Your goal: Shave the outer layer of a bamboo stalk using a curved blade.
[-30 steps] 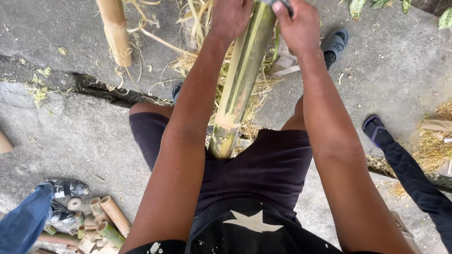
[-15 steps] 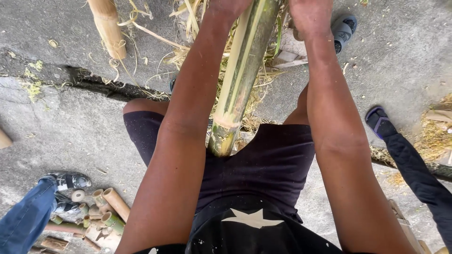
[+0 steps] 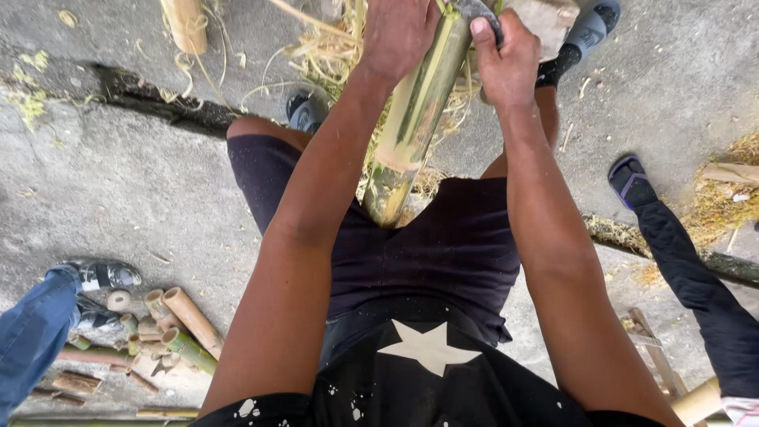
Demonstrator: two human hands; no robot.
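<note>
From the head camera, looking down, the person sat with a long green bamboo pole [image 3: 411,126] between their knees. The pole leaned up and away from their lap, and its cut bottom end rested against their dark shorts [image 3: 443,245].

The left hand [image 3: 399,32] was closed tight around the pole near the top of the picture. The right hand [image 3: 506,63] was closed too. It held the handle of a dark blade [image 3: 474,9] that touched the top of the pole. A pale block [image 3: 545,16] sat just beside that hand.

Dry yellow shavings [image 3: 332,55] lay on the grey concrete floor [image 3: 142,182] behind the pole. Another thick bamboo piece [image 3: 186,24] stood at the top left.

At the bottom left was a pile of short cut bamboo bits [image 3: 170,332]. A leg in blue jeans [image 3: 32,340] stood next to the pile. On the right, someone else's leg in black trousers [image 3: 696,277] reached across the floor, with a dark shoe [image 3: 628,178] on the foot.
</note>
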